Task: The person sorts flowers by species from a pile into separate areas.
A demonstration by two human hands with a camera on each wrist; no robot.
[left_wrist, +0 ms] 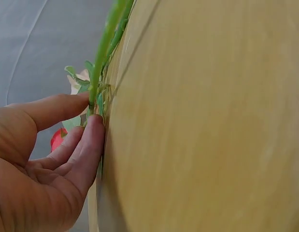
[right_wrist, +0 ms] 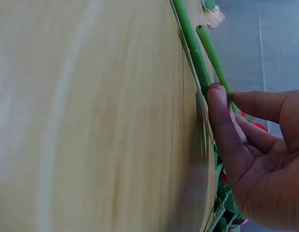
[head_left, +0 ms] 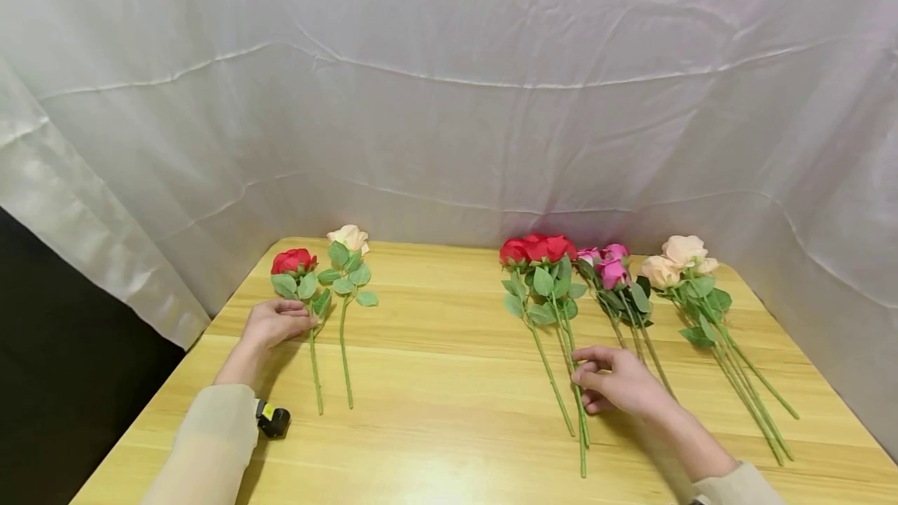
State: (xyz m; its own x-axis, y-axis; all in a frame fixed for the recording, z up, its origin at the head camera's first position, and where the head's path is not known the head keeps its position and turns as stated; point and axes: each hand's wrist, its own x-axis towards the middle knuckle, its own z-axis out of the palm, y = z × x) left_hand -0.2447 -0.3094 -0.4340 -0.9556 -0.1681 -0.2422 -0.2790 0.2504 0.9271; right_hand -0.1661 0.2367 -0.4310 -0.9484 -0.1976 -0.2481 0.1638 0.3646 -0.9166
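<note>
On the left of the table lies a red rose (head_left: 294, 260), and my left hand (head_left: 279, 322) pinches its green stem (left_wrist: 98, 77) just below the leaves, between thumb and fingertips. Beside it lies a peach rose (head_left: 348, 238) with its stem toward me. Right of the middle is a group of red roses (head_left: 543, 248). My right hand (head_left: 617, 382) holds one of their stems (right_wrist: 214, 55) between thumb and finger, low down near the tabletop; a second stem (right_wrist: 193, 43) runs close by. Their blooms are mostly hidden in the right wrist view.
Magenta roses (head_left: 613, 267) lie just right of the red group, partly behind my right hand. Farther right is a bunch of peach roses (head_left: 682, 259). The wooden table (head_left: 435, 365) ends at a grey curtain (head_left: 435, 123). A black wrist device (head_left: 273, 420) sits at my left cuff.
</note>
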